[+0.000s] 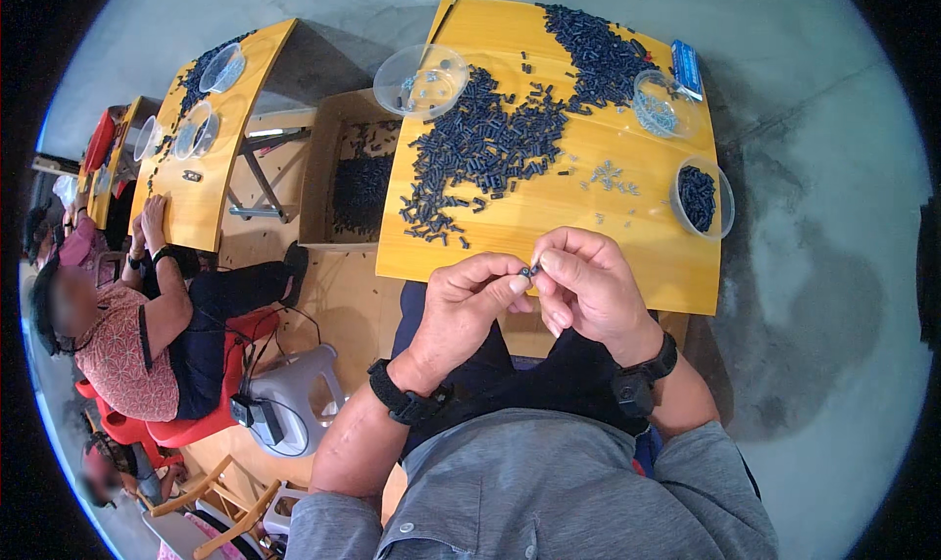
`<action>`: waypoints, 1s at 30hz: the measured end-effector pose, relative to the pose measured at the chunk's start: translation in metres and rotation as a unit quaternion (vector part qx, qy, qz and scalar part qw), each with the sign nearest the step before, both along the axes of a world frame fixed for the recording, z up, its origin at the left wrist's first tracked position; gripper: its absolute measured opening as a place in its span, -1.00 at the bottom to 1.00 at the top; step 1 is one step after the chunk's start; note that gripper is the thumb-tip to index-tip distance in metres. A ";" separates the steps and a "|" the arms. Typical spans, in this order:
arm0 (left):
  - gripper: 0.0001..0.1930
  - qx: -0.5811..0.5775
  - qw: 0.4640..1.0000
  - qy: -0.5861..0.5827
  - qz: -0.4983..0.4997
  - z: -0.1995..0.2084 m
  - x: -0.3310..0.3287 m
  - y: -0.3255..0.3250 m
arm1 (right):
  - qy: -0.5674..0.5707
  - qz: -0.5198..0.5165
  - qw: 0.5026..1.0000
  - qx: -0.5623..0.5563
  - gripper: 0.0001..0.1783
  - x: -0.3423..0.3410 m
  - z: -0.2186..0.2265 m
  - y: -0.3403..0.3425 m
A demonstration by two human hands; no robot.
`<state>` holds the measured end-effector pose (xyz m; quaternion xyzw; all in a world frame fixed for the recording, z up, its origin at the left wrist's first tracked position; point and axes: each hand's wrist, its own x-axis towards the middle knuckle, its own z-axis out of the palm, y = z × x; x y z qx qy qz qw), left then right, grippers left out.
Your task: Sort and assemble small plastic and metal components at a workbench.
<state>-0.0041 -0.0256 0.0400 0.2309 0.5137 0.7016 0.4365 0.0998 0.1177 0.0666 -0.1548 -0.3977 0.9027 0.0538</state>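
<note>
Just past the near edge of the yellow table (pixel 647 266), my two hands meet fingertip to fingertip. My left hand (pixel 477 291) is closed, pinching a small black piece (pixel 526 272) between thumb and forefinger. Thumb and fingers of my right hand (pixel 586 278) close on the same spot from the other side; whether they grip that piece or a second tiny one is hidden. Beyond them spreads a big pile of short black tube-like parts (pixel 485 139). Small silvery metal pieces (pixel 610 176) lie loose to the right of it.
Clear round tubs stand on the table: one at the back left (pixel 420 82), one with silvery pieces (pixel 659 109), one with black parts (pixel 698 197). Near them is a blue box (pixel 686 68). A cardboard box (pixel 338 183) sits left; another person (pixel 127 335) works at a neighbouring table.
</note>
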 end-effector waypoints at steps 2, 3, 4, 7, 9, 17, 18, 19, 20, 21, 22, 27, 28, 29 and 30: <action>-0.87 -0.002 1.000 0.002 -0.002 -0.001 0.000 0.000 | -0.007 -0.005 1.000 -0.001 -0.81 0.000 -0.001 -0.001; -0.87 0.000 1.000 0.001 -0.002 -0.001 -0.001 0.000 | -0.008 -0.005 1.000 0.000 -0.81 0.000 -0.001 -0.001; -0.87 0.002 1.000 0.000 -0.002 0.000 -0.001 0.000 | -0.007 -0.005 1.000 0.002 -0.81 0.000 -0.001 -0.001; -0.87 -0.003 1.000 0.002 -0.006 0.001 -0.002 0.000 | -0.007 -0.009 1.000 0.003 -0.81 -0.001 -0.002 -0.002; -0.87 -0.005 1.000 0.006 -0.006 0.000 -0.003 0.000 | -0.007 -0.014 1.000 0.000 -0.81 -0.001 -0.003 -0.001; -0.87 -0.016 1.000 0.016 -0.012 0.000 -0.006 0.000 | -0.004 -0.010 1.000 0.004 -0.82 -0.002 -0.007 -0.002; -0.88 -0.017 1.000 0.016 -0.011 -0.001 -0.006 0.000 | -0.005 -0.010 1.000 0.004 -0.82 -0.002 -0.007 -0.002; -0.88 -0.019 1.000 0.016 -0.009 -0.001 -0.006 0.000 | -0.011 -0.007 1.000 0.011 -0.83 -0.003 -0.007 -0.002; -0.88 -0.020 1.000 0.016 -0.008 0.000 -0.007 0.000 | -0.018 -0.004 1.000 0.019 -0.83 -0.004 -0.006 -0.002; -0.89 -0.021 0.999 0.031 -0.007 0.001 -0.007 0.000 | -0.019 -0.003 1.000 0.018 -0.83 -0.004 -0.006 -0.002; -0.89 -0.021 0.999 0.046 -0.006 0.001 -0.008 0.000 | -0.017 0.000 1.000 0.022 -0.83 -0.004 -0.006 -0.001; -0.89 -0.028 0.998 0.055 -0.015 0.001 -0.009 0.000 | -0.018 0.011 0.999 0.043 -0.84 -0.004 -0.006 -0.001; -0.89 -0.029 0.998 0.054 -0.015 0.002 -0.010 0.000 | -0.025 0.001 0.998 0.049 -0.82 -0.005 -0.004 -0.003; -0.89 -0.030 0.998 0.053 -0.015 0.002 -0.010 -0.001 | -0.033 -0.008 0.998 0.056 -0.80 -0.006 -0.002 -0.004; -0.89 -0.031 0.997 0.064 -0.019 0.002 -0.011 -0.001 | -0.033 -0.008 0.998 0.056 -0.80 -0.006 -0.002 -0.004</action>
